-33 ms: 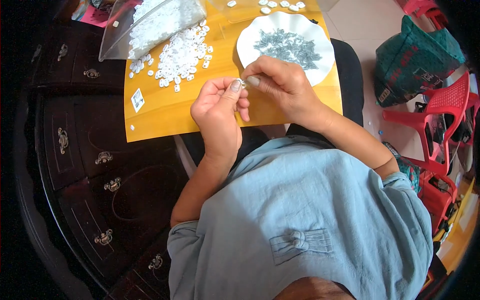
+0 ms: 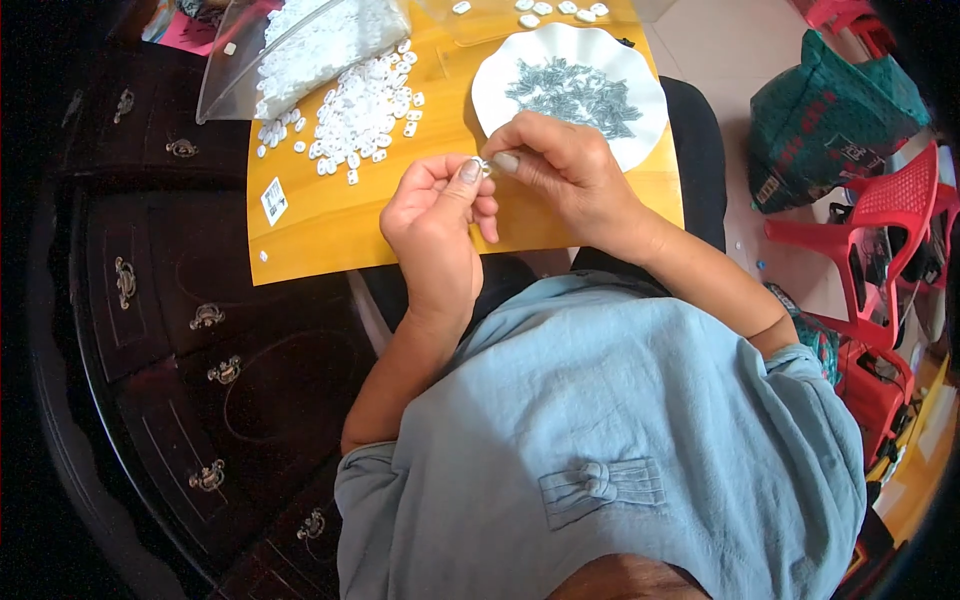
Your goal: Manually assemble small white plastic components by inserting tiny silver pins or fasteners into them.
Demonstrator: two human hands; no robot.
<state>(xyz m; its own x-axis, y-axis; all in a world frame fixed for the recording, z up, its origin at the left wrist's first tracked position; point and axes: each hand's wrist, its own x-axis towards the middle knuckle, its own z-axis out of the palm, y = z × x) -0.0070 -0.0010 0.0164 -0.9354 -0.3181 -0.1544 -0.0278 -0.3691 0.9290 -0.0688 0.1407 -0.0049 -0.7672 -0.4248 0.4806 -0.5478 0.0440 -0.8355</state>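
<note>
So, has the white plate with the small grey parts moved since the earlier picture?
No. The white plate lies at the same spot on the yellow sheet, just beyond the right hand, with the same edge of sheet showing beside it.

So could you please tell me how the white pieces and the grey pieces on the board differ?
The white pieces lie loose on the yellow board, spilling from a clear bag; the grey pieces are heaped in a white plate. White pieces look rounded and pale; grey ones darker and thinner. Both are small and many.
</note>
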